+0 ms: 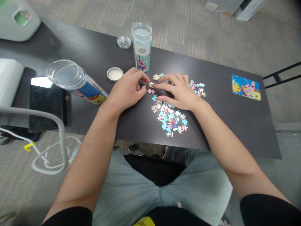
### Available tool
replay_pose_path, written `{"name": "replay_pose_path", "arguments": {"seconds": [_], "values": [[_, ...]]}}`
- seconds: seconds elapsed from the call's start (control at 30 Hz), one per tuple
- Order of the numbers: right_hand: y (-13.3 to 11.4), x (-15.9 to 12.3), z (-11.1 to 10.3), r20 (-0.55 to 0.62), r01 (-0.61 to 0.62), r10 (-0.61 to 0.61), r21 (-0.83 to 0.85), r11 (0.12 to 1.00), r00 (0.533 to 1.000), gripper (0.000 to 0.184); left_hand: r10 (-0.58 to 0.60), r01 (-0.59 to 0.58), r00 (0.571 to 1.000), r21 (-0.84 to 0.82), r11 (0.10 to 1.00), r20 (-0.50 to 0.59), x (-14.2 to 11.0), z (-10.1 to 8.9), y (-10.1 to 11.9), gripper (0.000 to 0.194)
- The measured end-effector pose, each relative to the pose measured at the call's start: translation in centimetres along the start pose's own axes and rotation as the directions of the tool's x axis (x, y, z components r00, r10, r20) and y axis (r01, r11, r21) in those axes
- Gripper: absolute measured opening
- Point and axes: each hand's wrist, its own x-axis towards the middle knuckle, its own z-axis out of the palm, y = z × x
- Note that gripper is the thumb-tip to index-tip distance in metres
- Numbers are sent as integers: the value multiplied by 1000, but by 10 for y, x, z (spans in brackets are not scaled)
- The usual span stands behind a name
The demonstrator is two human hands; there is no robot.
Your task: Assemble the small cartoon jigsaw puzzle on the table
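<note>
My left hand (129, 89) and my right hand (180, 91) meet at the middle of a dark table (235, 125). Fingertips of both hands pinch one small puzzle piece (151, 84) between them. A pink piece (150, 91) lies just below it. A few joined pieces (157, 76) lie just beyond my fingers. A loose heap of puzzle pieces (171, 121) spreads under my right wrist toward the table's near edge. Another small cluster of pieces (198, 88) lies to the right of my right hand.
An upright clear tube (141, 45) stands behind my hands, its clear lid (124, 42) beside it. A second tube (75, 81) lies on its side at left, near a white cap (114, 74). A finished puzzle picture (246, 87) lies far right. A black pad (45, 106) sits at left.
</note>
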Motion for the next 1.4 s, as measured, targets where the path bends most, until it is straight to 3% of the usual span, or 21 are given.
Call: {"name": "replay_pose_path", "arguments": {"seconds": [0.2,0.37,0.57,0.67,0.77,0.97,1.07,1.23,1.4], "values": [[-3,2,-1,59,83,-88,78,993,994,64,-23,24,1000,87,996,-18,1,1,-4,27],[7,-1,-8,35,42,-45,71,997,998,62,-36,36,999,83,996,1,0,0,-1,24],[48,-14,-29,-104,-30,36,63,998,994,56,-30,30,1000,95,995,0,1,0,-4,21],[55,-15,-29,-199,-51,60,50,997,978,55,-36,35,999,113,993,11,0,0,-3,22],[46,-10,-21,-227,-73,83,52,996,970,59,-31,26,999,158,987,30,-1,3,5,35],[25,-2,-7,-85,-60,64,51,997,994,82,91,-125,987,271,954,135,-5,16,27,65],[23,-2,-9,-59,-37,41,74,997,997,79,92,-134,984,286,949,155,-4,16,29,59],[27,-2,-9,-107,-75,78,36,997,991,69,69,-88,995,273,958,76,-4,10,26,32],[30,-4,-5,-105,29,-29,7,1000,994,57,79,-82,997,264,961,23,-6,11,23,30]]}}
